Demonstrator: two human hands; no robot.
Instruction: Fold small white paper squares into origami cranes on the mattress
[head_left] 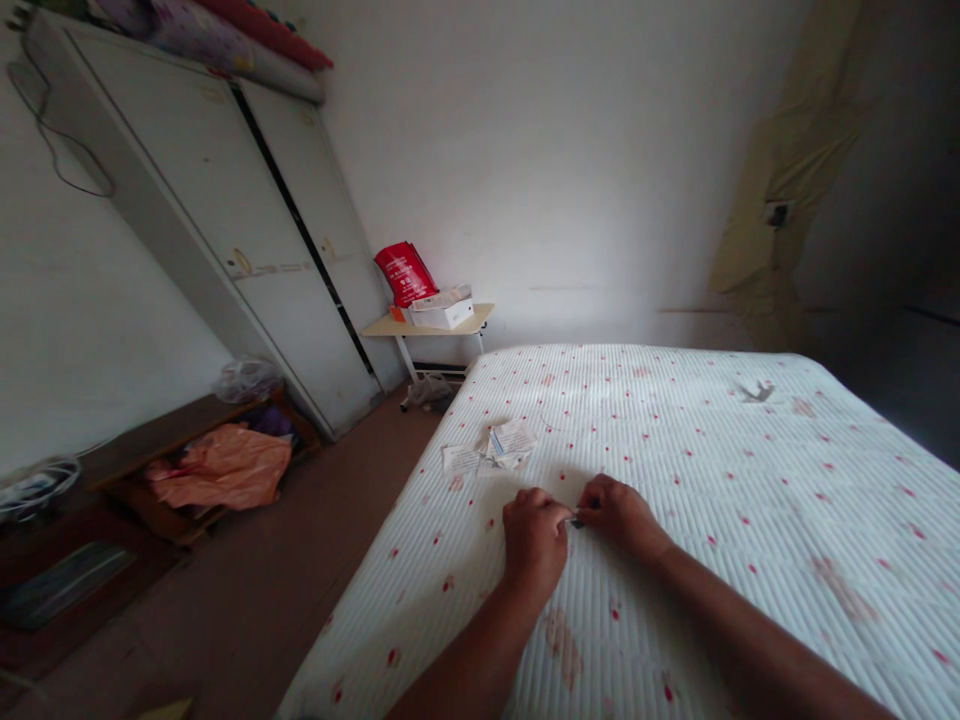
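My left hand (536, 540) and my right hand (619, 515) meet low over the bed, fingers closed in a pinch. Between their fingertips is a small thin piece of paper (574, 519), pale with a dark part; most of it is hidden by the fingers. Just beyond my left hand lies a loose pile of printed paper pieces (511, 442), some overlapping. Farther off to the right, a small folded paper shape (757, 392) with pointed ends rests on the bed.
A white quilted cover with red dots spreads over the bed (675, 460). Beyond its far left corner stands a small table (480, 318) bearing a red bag (406, 274) and a white box (444, 315). A tall wardrobe (277, 240) and a low cabinet with an orange bag (221, 465) line the left.
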